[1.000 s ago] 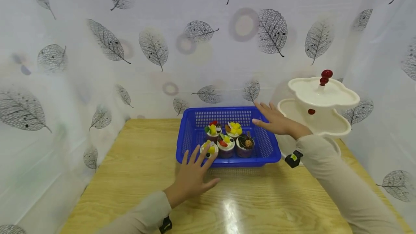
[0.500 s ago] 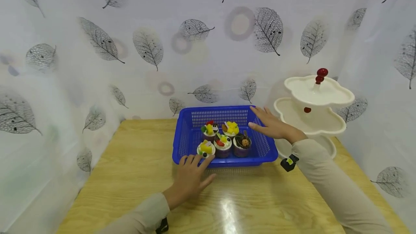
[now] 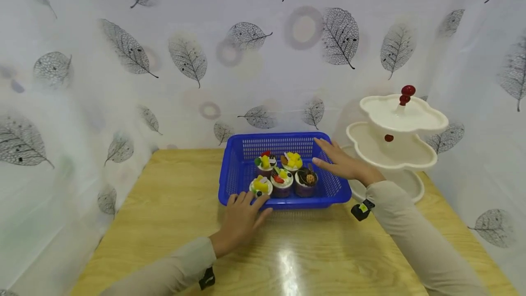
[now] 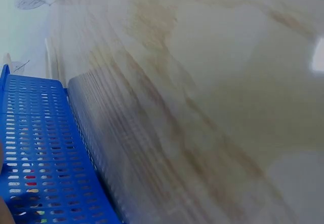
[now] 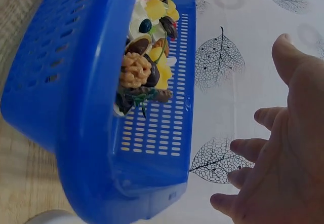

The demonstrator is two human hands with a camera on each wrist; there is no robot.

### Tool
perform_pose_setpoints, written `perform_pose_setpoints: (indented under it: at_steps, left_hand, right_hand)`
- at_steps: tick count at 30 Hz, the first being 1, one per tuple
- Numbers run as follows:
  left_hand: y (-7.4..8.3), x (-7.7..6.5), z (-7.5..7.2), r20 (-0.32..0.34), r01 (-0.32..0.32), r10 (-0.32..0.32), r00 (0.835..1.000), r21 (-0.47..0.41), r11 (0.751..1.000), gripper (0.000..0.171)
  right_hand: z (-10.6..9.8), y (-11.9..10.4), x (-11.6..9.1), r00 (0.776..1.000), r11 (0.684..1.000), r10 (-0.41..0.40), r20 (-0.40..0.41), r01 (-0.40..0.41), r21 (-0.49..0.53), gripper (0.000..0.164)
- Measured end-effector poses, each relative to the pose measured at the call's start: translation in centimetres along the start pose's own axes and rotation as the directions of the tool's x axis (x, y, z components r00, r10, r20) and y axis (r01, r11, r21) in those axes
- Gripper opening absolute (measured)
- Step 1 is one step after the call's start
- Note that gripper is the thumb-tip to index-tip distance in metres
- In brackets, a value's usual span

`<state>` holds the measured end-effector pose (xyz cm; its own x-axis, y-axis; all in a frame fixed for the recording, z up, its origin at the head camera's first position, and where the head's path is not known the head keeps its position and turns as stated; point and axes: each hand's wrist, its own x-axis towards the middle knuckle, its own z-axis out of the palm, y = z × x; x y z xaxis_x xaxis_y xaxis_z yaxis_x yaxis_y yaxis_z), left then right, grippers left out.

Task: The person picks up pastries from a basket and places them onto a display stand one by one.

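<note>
A blue plastic basket (image 3: 287,203) with slotted walls stands on the wooden table, holding several purple-sided cupcakes with fruit toppings. My left hand (image 3: 239,219) is at its front rim, fingertips right at the edge beside the front-left cupcake (image 3: 260,186), topped with yellow fruit. Only slivers of that hand show in the left wrist view. Over the basket's right end my right hand (image 3: 343,161) is held with fingers extended and nothing in them. Nearest to it is a chocolate-topped cupcake (image 3: 306,181); its walnut piece (image 5: 135,70) shows clearly in the right wrist view.
A cream three-tier stand (image 3: 394,150) with scalloped trays and a red knob (image 3: 408,90) is to the right of the basket, partly behind my right forearm. A leaf-printed curtain (image 3: 255,76) hangs behind and along the sides of the table (image 3: 172,214).
My left hand has drawn back from over the front-left cupcake to the basket's front rim. The right hand has shifted slightly leftward and down over the right end.
</note>
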<state>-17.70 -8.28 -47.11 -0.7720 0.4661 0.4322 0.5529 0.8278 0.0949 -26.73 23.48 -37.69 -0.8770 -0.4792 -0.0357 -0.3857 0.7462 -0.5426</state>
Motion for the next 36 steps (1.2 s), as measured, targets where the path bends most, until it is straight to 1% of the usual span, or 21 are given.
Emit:
perform_pose_setpoints:
  at_steps: [2, 5, 10, 15, 19, 23, 26, 31, 34, 36]
  left_hand:
    - [0.1, 0.1, 0.2, -0.042, 0.003, -0.003, 0.999, -0.001, 1.000, 0.037]
    - [0.1, 0.3, 0.5, -0.100, 0.006, -0.005, 0.995, 0.008, 1.000, 0.034]
    - [0.1, 0.5, 0.8, -0.167, 0.010, -0.008, 0.986, 0.009, 1.000, 0.031]
    - [0.2, 0.3, 0.9, -0.198, 0.021, -0.017, 0.980, 0.018, 1.000, 0.030]
    - [0.2, 0.2, 0.9, -0.199, 0.030, -0.026, 0.980, 0.014, 0.999, 0.028]
    - [0.2, 0.2, 0.8, -0.197, 0.029, -0.027, 0.980, 0.005, 1.000, 0.027]
    - [0.2, 0.1, 1.0, -0.198, 0.026, -0.025, 0.980, 0.004, 1.000, 0.026]
    - [0.1, 0.2, 1.3, -0.210, 0.021, -0.017, 0.977, 0.017, 1.000, 0.028]
    - [0.1, 0.2, 1.4, -0.202, 0.022, -0.019, 0.979, 0.011, 1.000, 0.028]
    - [0.1, 0.1, 1.4, -0.192, 0.026, -0.024, 0.981, 0.006, 1.000, 0.028]
  right_hand:
    - [0.3, 0.1, 0.0, 1.000, 1.000, 0.004, 0.000, -0.004, 0.020, 0.074]
    - [0.7, 0.2, 0.0, 1.000, 0.999, -0.016, -0.008, 0.016, 0.046, 0.074]
    - [1.3, 0.4, 0.0, 0.999, 0.996, -0.036, -0.023, 0.038, 0.086, 0.072]
    - [2.0, 0.4, -0.1, 1.000, 0.990, -0.024, 0.007, 0.023, 0.136, 0.075]
    - [2.9, 0.5, 0.2, 0.999, 0.986, -0.005, 0.036, -0.001, 0.165, 0.084]
    - [4.1, 0.6, 0.6, 0.996, 0.971, 0.058, 0.061, -0.071, 0.228, 0.098]
    - [5.0, 0.7, 1.1, 0.990, 0.946, 0.128, 0.066, -0.142, 0.293, 0.105]
    - [6.4, 1.1, 2.1, 0.969, 0.902, 0.242, 0.050, -0.244, 0.357, 0.104]
    - [6.9, 1.4, 2.5, 0.954, 0.885, 0.296, 0.049, -0.294, 0.361, 0.101]
    - [7.2, 1.4, 2.6, 0.947, 0.881, 0.316, 0.051, -0.313, 0.354, 0.100]
